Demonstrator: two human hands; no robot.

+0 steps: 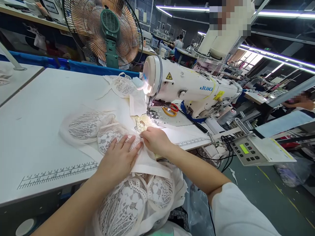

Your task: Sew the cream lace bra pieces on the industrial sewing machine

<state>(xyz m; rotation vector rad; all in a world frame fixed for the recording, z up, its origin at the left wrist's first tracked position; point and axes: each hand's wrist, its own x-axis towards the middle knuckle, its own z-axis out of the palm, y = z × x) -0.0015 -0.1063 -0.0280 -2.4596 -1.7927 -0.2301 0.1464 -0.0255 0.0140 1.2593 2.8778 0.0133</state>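
The left hand [119,159] lies on the lace [108,139] on the bench [36,131], fingers spread flat. The right hand [155,141] pinches the lace's edge just before the machine [192,87]. An uneven hold could pucker or skew the lace, and fingers this near the machine risk a jab.

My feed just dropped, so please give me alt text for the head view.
White lace fabric is being handled on a white table in front of a sewing machine: the left hand lies flat on it, the right hand pinches its edge. A fan stands behind.
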